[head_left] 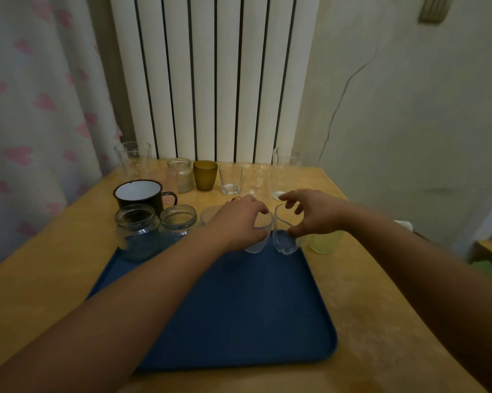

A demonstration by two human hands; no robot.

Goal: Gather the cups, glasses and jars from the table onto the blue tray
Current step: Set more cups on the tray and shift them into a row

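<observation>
glasses come two at a time here: the left hand (240,222) wraps a frosted glass (258,236) and the right hand (310,214) pinches a clear glass (285,236) by rim and side, both clamped, side by side over the far edge of the blue tray (239,307), probably to fill its back row first. two jars (156,231) stand at its far left corner. the mug (142,195), amber cup (205,175), green cup (325,241) and other glasses (230,178) wait on the counter (54,265).
</observation>
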